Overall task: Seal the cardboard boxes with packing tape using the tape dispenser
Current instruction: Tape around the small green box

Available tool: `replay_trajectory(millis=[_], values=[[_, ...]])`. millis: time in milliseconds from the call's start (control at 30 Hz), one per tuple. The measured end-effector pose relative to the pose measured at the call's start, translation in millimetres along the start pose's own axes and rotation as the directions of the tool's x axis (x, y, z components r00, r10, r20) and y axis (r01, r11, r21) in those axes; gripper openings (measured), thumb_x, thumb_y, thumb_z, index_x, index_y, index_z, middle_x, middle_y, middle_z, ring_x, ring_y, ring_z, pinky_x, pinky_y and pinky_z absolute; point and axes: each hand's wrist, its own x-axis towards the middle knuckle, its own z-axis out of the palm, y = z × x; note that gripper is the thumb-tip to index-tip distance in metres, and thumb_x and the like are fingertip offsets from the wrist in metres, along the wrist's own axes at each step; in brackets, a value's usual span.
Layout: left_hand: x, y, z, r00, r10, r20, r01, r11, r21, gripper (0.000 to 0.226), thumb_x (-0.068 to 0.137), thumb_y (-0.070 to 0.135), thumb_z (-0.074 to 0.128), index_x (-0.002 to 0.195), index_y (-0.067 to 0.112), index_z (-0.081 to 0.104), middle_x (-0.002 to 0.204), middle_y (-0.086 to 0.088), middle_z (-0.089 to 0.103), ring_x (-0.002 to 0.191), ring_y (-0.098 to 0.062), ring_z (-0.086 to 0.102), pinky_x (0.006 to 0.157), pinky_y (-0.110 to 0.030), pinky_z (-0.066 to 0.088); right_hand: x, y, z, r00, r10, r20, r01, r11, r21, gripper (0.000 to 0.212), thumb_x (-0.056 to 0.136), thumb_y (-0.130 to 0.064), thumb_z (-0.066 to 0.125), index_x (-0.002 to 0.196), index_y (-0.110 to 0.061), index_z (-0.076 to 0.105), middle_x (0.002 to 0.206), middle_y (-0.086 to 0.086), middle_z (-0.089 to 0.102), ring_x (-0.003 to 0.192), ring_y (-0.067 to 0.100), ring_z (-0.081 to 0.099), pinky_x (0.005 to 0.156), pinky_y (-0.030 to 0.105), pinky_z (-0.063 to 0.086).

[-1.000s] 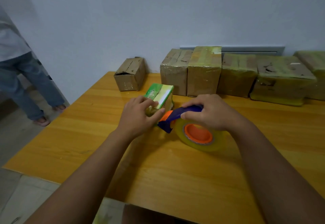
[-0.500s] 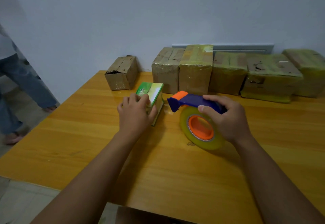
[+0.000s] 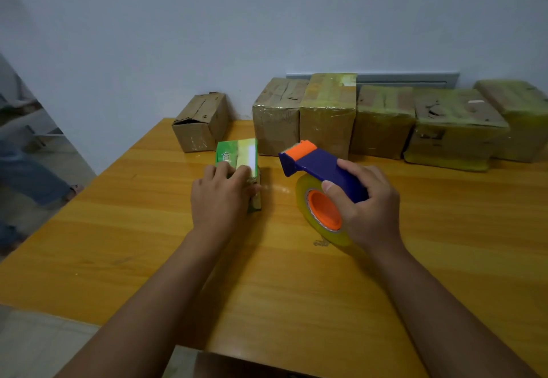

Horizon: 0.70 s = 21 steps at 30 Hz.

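Held the green box on the table with left hand, fingers curled over its near top edge, thumb on the right side. Gripped the dispenser with right hand, fingers wrapped round the blue handle above the tape roll, just beside the box and apart from it. Seemed to be between strips, tape probably already cut. For next strip, better to press box firmly down, to put the orange blade end flat on the seam, to pull straight with steady tension, then to rub tape down. Stood along the wall the brown boxes, most already wrapped, one small box apparently not yet
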Motion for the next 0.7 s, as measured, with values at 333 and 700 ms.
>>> replay_trajectory(millis=[333,700], values=[[1,-8,-1,0.999,0.039,0.006,-0.039,0.998,-0.046,0.041,0.088,0.051,0.061,0.121,0.026,0.065,0.108,-0.006,0.062,0.098,-0.027,0.051,0.068,-0.034,0.040,-1,2,-1,1.000,-0.019,0.000,0.019,1.000,-0.006,0.064,0.076,-0.060,0.058,0.124,-0.019,0.063,0.114,-0.001,0.057,0.094,0.000,0.054,0.070,0.005,0.044],[23,-21,-10,0.982,-0.047,0.182,0.085,0.975,-0.206,0.038,0.091,0.058,0.048,0.117,0.037,0.066,0.107,0.006,0.046,0.109,-0.020,0.040,0.083,-0.038,0.027,-1,3,-1,0.999,-0.019,0.043,0.021,0.999,-0.040,0.066,0.077,-0.063,0.056,0.128,-0.021,0.060,0.118,-0.003,0.054,0.100,0.006,0.054,0.069,0.003,0.043]])
